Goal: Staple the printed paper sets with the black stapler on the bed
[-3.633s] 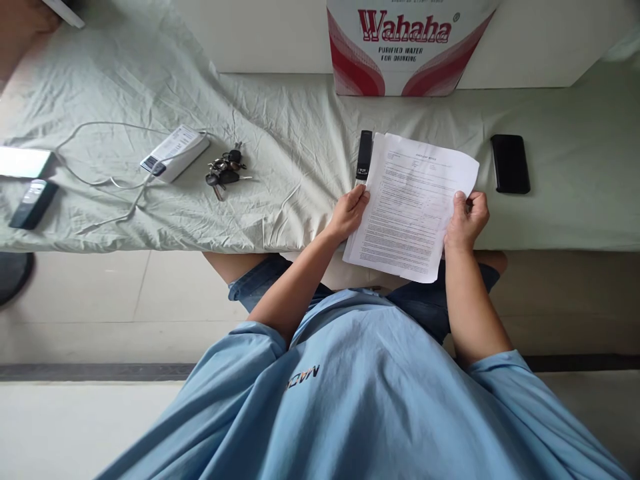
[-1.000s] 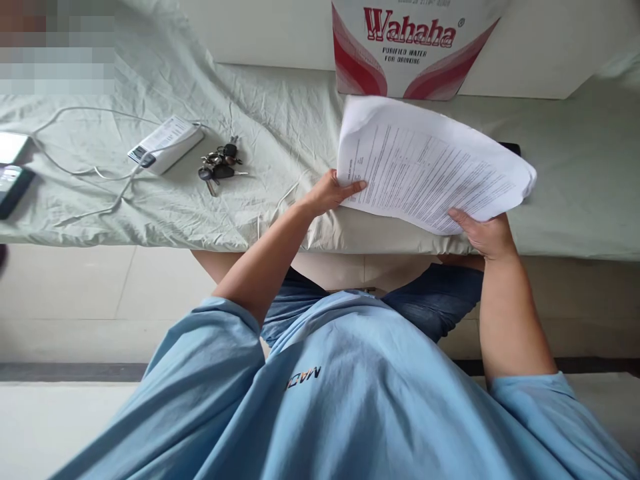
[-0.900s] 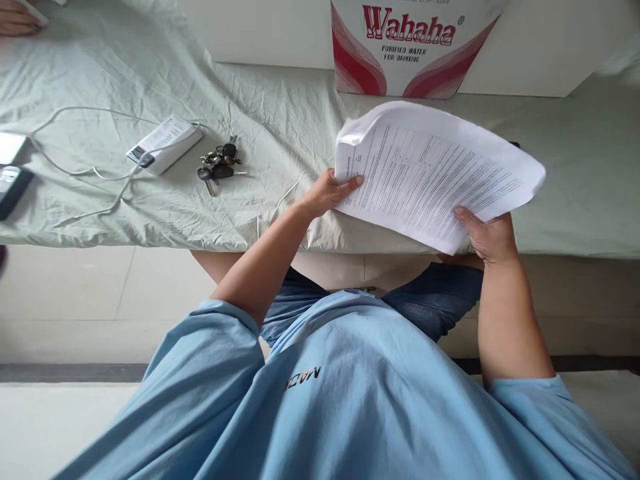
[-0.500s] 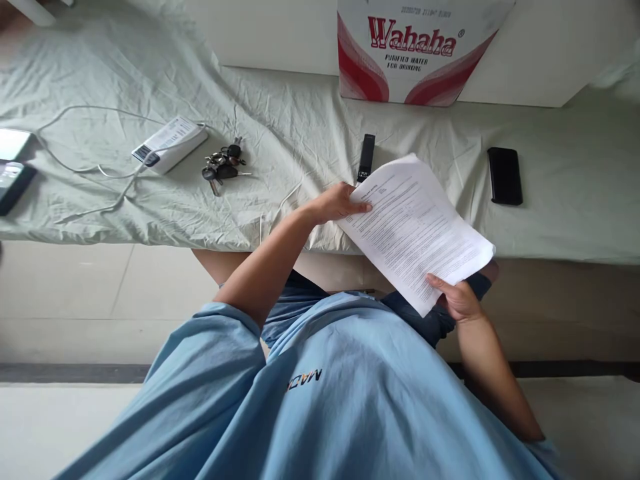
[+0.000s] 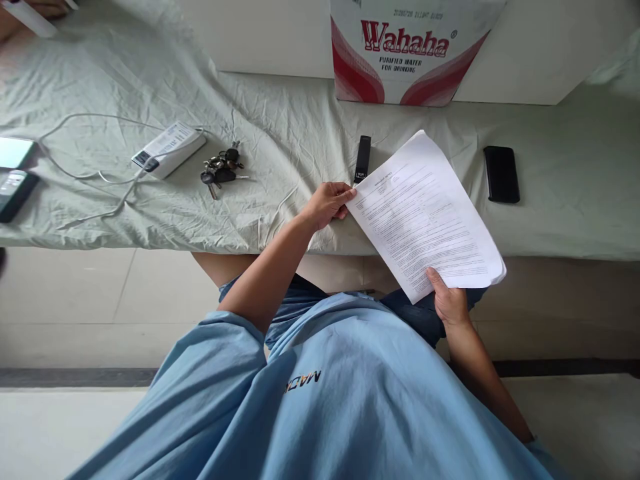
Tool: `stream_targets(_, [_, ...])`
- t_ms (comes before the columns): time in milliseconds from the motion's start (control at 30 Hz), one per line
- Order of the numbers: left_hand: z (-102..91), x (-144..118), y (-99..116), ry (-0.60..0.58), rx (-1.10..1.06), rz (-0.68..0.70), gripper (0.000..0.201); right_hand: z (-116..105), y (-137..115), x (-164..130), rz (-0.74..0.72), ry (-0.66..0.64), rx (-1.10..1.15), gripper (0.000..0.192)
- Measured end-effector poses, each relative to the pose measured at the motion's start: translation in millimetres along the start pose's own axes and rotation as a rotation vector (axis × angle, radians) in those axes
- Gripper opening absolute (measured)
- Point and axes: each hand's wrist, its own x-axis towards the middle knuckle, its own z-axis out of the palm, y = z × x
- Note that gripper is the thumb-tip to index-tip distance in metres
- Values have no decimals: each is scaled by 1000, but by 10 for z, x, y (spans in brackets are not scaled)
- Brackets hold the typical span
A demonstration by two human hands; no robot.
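Item: printed paper sheets [image 5: 425, 217], held slanted over the near edge of the cloth-covered tabletop [image 5: 300, 133]. Right hand [image 5: 450, 303] pinches the near corner for support; left hand [image 5: 327, 203], fingers curled, steadies the left edge. Slim black device [image 5: 363, 159] just beyond; black phone [image 5: 501, 174] right; keys [image 5: 223, 170] left.

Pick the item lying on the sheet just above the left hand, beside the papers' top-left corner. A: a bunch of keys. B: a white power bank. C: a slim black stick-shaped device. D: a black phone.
C: the slim black device lies just above the left hand, next to the papers; the keys and power bank sit further left, and the black phone lies right of the papers.
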Motion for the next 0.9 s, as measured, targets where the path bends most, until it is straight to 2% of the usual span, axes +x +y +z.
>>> stream_targets(100, [-5,4,-1,-12,34,15,42,21,9,-35,-73,73,-47,59])
stream_targets(167, [-5,11,-24,-8,74,23,44,33,24,-47,-78,78,-46,56])
stream_targets(367, [-4,35,-112,5,77,48,36,79,58,-36,-30,42,42,65])
stream_targets(533, [-8,9,-102,-3,50,60,32,96,56,-46,-8,41,66,72])
stream_targets(700, [6,-25,-96,54,51,74,34,106,47,-58,11,25,39,73])
stream_targets(800, [66,-40,-76,138,42,78,30,141,44,-92,108,12,76,72])
stream_targets(900, [153,-11,-44,242,58,66,29,213,38,-149,317,-4,165,70])
